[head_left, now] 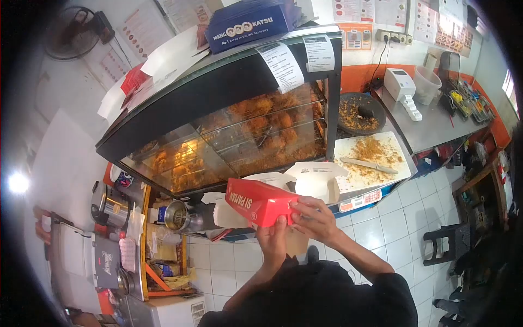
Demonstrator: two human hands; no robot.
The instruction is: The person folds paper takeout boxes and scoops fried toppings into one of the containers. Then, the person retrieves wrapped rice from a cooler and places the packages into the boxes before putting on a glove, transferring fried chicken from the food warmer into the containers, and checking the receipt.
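Note:
Both hands hold a red takeaway box (256, 203) with white lettering, tilted in front of the glass food warmer (223, 136). My left hand (272, 242) grips its near end from below, thumb on the edge. My right hand (316, 219) has its fingers bent against the right end, around the small flap. Behind the red box, white open cartons stand along the counter edge, among them a carton (318, 182) on the right and a carton (229, 213) on the left. Pieces of fried food fill the warmer's racks.
Right of the warmer lie a white cutting board (389, 158) with crumbs, a knife (369, 165) and a stone mortar (360, 113). A label printer (400, 84) stands farther right. A blue carton (248, 27) sits atop the warmer. A metal bowl (177, 215) is on the left; a stool (448, 242) stands right.

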